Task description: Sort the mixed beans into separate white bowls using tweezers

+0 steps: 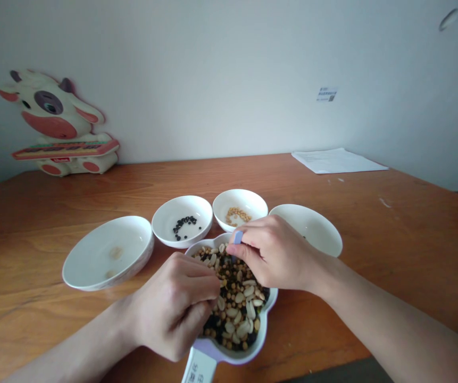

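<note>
Low in the head view is a scalloped white and lavender dish (264,332), filled with mixed peanuts (236,320), small yellow beans and dark beans or seeds. My right hand (279,252) reaches over its far right side, thumb and fingers pinched on a flat light purple tool (238,237). The tool's lower end is down among the mix, partly hidden. Over the dish's left side, my left hand (176,303) is closed with its fingertips pressed together; whatever they may hold is out of sight. A labelled handle (200,367) sticks out toward me.
Behind the dish stand a white bowl with black beans (165,215) and a white bowl with yellow beans (248,198). Another white bowl (89,255) is at left; one more (312,218) sits partly behind my right hand. Farther back are a cow toy (63,127) and papers (338,161).
</note>
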The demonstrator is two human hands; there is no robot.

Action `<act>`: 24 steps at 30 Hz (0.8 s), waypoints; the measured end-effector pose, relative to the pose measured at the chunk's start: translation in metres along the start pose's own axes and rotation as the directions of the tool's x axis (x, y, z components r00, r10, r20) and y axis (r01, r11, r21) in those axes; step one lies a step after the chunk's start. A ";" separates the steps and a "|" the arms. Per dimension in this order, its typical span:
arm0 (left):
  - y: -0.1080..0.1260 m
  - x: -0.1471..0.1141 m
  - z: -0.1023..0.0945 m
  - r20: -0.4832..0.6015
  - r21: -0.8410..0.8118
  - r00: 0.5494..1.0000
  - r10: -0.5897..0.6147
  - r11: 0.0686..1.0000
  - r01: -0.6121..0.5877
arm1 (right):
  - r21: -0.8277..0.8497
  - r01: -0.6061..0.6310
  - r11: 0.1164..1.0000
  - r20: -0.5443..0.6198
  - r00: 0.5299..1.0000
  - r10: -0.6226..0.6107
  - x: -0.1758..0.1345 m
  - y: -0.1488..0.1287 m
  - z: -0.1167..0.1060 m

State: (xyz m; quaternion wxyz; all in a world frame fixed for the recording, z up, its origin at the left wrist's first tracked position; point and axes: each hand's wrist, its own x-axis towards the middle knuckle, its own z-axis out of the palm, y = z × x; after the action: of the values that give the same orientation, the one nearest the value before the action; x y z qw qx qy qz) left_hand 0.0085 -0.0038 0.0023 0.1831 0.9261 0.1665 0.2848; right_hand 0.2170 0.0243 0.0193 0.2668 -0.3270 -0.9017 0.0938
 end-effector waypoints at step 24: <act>0.000 0.000 0.000 -0.007 0.002 1.000 0.003 1.000 -0.003 | 0.059 -0.076 0.995 -0.008 0.997 0.076 0.000 0.000 -0.004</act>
State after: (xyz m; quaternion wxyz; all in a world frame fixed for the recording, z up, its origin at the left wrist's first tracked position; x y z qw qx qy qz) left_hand 0.0084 -0.0040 0.0026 0.1811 0.9255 0.1662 0.2882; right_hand 0.2190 0.0243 0.0233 0.2772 -0.3535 -0.8841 0.1286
